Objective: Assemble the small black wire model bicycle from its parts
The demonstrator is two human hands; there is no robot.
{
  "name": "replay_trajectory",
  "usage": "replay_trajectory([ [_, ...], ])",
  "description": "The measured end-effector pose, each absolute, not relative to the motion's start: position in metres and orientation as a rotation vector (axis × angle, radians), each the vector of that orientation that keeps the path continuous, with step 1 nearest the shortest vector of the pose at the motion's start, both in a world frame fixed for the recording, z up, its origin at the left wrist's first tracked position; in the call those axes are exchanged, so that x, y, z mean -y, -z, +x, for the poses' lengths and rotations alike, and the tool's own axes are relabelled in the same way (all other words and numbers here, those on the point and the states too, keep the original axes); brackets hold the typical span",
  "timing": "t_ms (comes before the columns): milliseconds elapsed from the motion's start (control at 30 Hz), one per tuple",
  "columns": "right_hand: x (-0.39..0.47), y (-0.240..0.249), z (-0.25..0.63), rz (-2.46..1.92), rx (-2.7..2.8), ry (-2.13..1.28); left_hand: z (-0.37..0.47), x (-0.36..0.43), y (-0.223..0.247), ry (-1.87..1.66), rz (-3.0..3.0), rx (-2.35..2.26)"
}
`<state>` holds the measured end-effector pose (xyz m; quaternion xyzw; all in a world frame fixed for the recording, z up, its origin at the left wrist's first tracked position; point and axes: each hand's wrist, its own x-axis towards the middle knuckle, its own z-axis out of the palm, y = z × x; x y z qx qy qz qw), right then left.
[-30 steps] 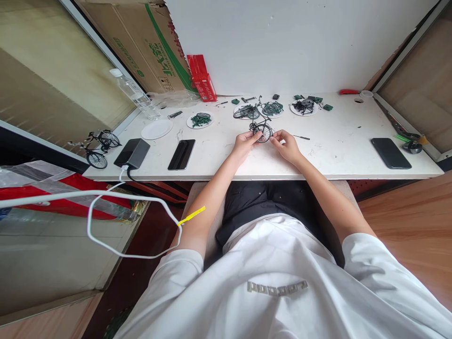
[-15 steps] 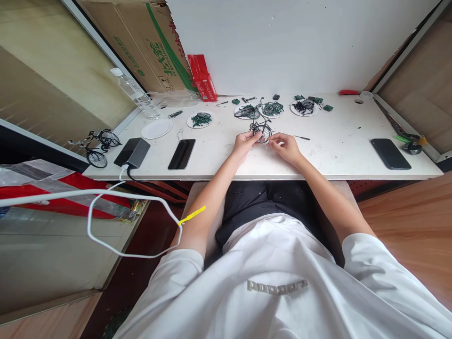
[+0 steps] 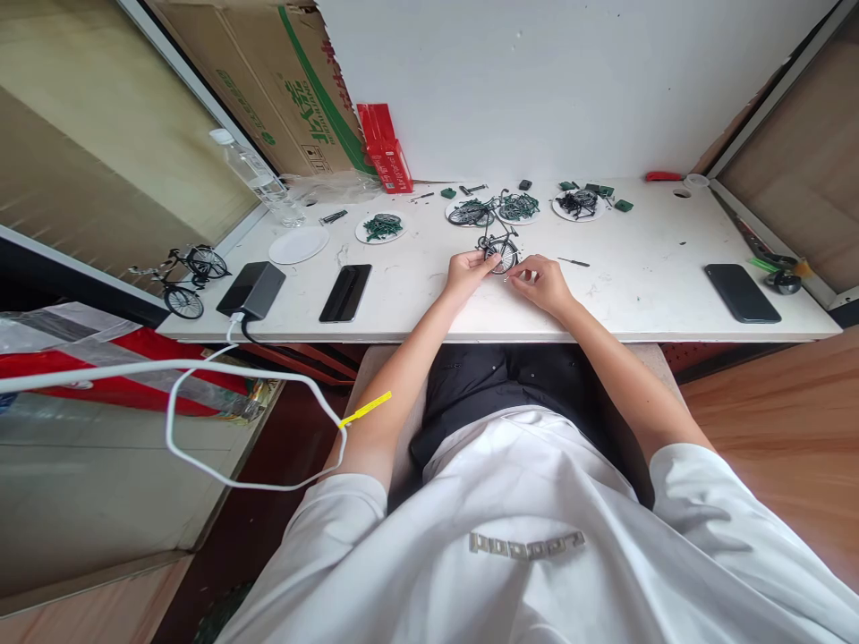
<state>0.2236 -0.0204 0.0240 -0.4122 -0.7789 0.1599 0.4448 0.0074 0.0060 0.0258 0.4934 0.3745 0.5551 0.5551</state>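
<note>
A small black model bicycle (image 3: 500,234) is in my left hand (image 3: 471,272), whose thumb and fingers close on its near wheel. The bicycle's other end points away from me, over the plates of parts. My right hand (image 3: 540,279) is beside that wheel, thumb and fingertips pinched together. A tiny thin piece seems to stick out at the right fingertips, too small to name. A thin screwdriver (image 3: 574,262) lies on the white table just right of my right hand.
White plates with green parts (image 3: 381,227) and black parts (image 3: 578,204) stand along the back. A bare white plate (image 3: 299,244), two phones (image 3: 345,293) (image 3: 742,292), a black power adapter (image 3: 250,291) and another model bicycle (image 3: 186,279) are around. A white cable (image 3: 255,367) crosses near my left arm.
The bicycle has shifted slightly toward me and to the right, its far end lower. My right fingertips have moved a little down at the wheel's edge.
</note>
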Motion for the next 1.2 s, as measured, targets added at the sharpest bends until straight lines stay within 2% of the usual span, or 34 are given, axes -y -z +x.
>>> replay_trajectory([
  [433, 0.022, -0.029, 0.221, -1.008, 1.799, -0.414, -0.001, -0.004, -0.027, -1.134, 1.213, -0.810],
  [1200, 0.025, -0.032, 0.220, -1.076, 1.820, -0.411, -0.004, -0.004, -0.026, -1.109, 1.198, -0.797],
])
